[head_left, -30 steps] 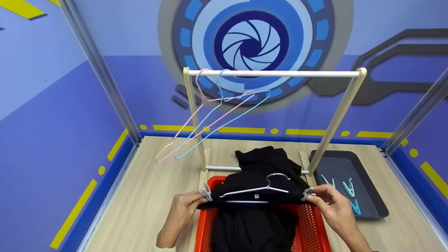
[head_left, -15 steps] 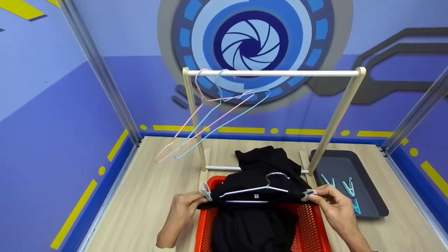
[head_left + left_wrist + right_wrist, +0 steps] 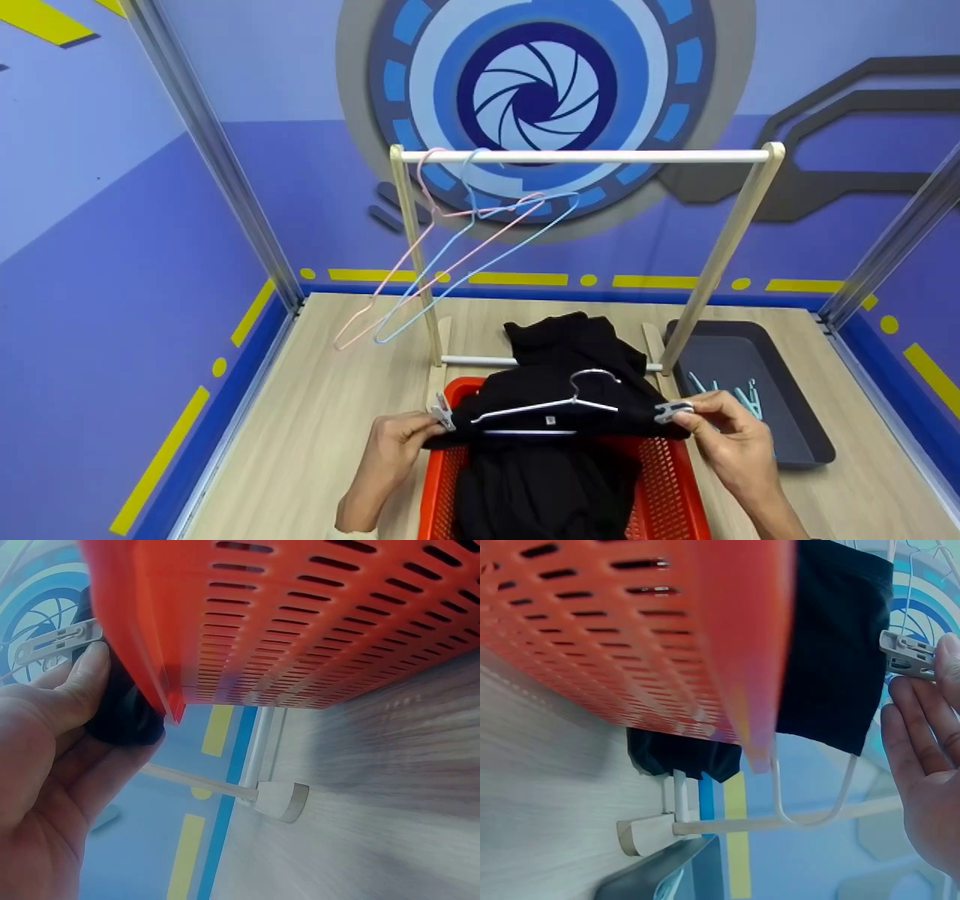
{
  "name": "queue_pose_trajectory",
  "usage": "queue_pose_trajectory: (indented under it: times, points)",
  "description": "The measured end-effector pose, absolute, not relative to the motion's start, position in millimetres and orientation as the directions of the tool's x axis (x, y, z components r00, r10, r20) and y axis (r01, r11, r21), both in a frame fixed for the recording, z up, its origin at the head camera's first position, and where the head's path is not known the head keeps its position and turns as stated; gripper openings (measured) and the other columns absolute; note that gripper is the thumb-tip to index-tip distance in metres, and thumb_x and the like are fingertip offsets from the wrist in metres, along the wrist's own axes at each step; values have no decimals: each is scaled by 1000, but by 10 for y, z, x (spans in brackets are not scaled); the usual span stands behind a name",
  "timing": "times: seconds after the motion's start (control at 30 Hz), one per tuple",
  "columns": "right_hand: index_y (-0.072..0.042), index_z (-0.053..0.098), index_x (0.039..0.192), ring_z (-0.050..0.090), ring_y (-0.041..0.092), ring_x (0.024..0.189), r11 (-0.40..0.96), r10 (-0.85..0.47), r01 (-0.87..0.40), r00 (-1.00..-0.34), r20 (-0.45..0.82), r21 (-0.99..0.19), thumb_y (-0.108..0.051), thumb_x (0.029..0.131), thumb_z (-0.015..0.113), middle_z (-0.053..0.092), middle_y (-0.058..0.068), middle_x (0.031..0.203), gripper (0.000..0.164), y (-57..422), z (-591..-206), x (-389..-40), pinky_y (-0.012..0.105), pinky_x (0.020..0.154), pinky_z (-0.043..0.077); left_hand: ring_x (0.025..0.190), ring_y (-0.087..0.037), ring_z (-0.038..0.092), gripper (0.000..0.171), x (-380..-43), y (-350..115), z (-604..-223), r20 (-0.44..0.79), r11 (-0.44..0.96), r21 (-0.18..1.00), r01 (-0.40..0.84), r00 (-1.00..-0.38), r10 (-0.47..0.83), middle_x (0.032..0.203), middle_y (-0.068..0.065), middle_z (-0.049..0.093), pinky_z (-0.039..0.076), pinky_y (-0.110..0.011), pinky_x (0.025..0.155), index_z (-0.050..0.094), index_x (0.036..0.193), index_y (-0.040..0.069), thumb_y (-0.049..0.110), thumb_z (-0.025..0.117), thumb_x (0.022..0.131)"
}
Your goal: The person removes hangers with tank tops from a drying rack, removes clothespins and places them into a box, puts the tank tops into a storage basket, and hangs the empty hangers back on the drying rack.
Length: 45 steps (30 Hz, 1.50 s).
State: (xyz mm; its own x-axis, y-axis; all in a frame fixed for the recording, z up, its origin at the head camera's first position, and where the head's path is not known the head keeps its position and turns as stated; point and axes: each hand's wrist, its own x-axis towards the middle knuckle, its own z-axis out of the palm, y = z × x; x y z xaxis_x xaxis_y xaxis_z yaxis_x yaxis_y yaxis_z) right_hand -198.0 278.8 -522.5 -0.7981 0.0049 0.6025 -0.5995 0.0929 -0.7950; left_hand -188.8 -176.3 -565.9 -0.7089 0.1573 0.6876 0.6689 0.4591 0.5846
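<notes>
A black garment [image 3: 499,394] with a small label lies over the red basket [image 3: 431,495], a white clothes hanger [image 3: 574,401] at its near edge. My left hand [image 3: 394,446] pinches the garment's left end, thumb against the lower part of a grey clothespin [image 3: 56,641] there. My right hand [image 3: 739,450] pinches the handle end of another grey clothespin [image 3: 673,411] at the garment's right end. In the right wrist view, that clothespin's tip overlaps the edge of the black cloth [image 3: 832,645]. More black cloth [image 3: 544,491] is inside the basket.
Behind the basket stands a wooden rack with a white top rail [image 3: 600,157]. A pink hanger [image 3: 431,217] and a blue hanger [image 3: 469,225] hang at its left. On the right is a dark grey tray [image 3: 795,427] with turquoise clothespins [image 3: 750,397].
My right hand has moved a little to the right with its clothespin, which has turned to lie more level at the cloth's edge. The left hand and hanger have stayed put.
</notes>
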Motion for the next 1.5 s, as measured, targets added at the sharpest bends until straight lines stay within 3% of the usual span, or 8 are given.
queue_pose_trajectory:
  times: [0.27,0.47,0.67,0.93,1.2,1.37,1.5]
  points:
    - [17,66,103,73,13,83,159,148,-464,-861,486,-871,29,83,73,73,13,95,25,2902,-5122,-1969,20,70,60,72,-5,70,17,-1892,-1763,-5659,695,469,571,674,-701,160,82,5,77,56,-16,65,80,84,11,-5,85,81]
    - [8,69,116,72,7,85,369,254,-291,-882,397,-882,12,88,81,75,-1,97,30,3023,-5078,-2015,15,73,57,74,-5,71,17,-1895,-1763,-5662,696,478,567,671,-701,157,84,5,78,56,-16,67,81,86,11,-5,86,81]
    - [5,66,122,69,0,90,404,308,-157,-904,295,-901,-2,93,83,72,-12,100,34,3203,-5104,-2155,10,77,54,76,-7,73,17,-1896,-1769,-5657,686,477,584,657,-713,143,85,3,78,57,-16,69,82,87,10,-5,86,81]
    - [1,65,126,66,-3,93,439,326,-112,-905,274,-891,-18,97,83,70,-18,101,40,3434,-5157,-2345,8,77,52,77,-8,72,13,-1897,-1763,-5631,662,481,610,630,-739,128,86,6,78,57,-16,69,83,88,12,-1,85,84]
    - [-1,59,144,68,-2,90,485,286,-105,-919,271,-868,-30,100,78,73,-8,103,56,3586,-5257,-2503,9,76,52,77,-8,72,12,-1887,-1742,-5632,651,470,627,622,-749,124,86,5,79,57,-17,68,83,88,11,-1,84,86]
    - [-1,60,142,66,-4,86,502,297,-44,-929,219,-864,-35,100,78,71,-7,103,57,3617,-5248,-2632,11,73,54,76,-7,71,12,-1896,-1732,-5659,656,454,625,635,-743,135,86,4,79,57,-17,67,83,88,10,-2,84,85]
    - [0,62,141,62,-7,86,545,279,-3,-943,184,-838,-34,101,77,72,6,112,54,3592,-5261,-2765,10,73,53,78,-7,72,13,-1894,-1757,-5662,658,465,617,634,-741,137,86,3,79,57,-16,69,83,88,8,-4,85,84]
